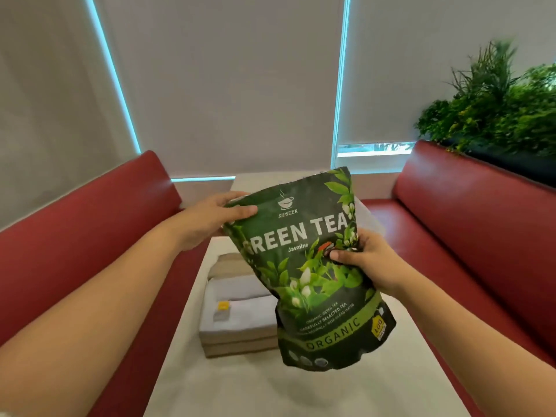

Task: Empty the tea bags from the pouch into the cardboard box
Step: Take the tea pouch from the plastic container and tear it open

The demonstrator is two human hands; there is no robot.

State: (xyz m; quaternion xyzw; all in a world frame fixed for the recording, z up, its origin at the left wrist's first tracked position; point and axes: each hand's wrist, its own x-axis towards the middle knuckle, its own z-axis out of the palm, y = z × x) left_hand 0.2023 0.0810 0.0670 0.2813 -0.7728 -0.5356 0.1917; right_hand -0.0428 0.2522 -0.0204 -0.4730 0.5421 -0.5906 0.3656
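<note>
While gripped at both edges, pouch (304, 266) above box (237, 320).

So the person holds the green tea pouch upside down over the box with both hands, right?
Not quite: in the head view the pouch is held upright, top edge uppermost and print reading right way up, only tilted. The rest holds: the left hand and right hand both grip it above the box.

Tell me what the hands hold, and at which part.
Both hold the dark green foil tea pouch: left hand at its upper left corner, right hand at its right edge.
</note>
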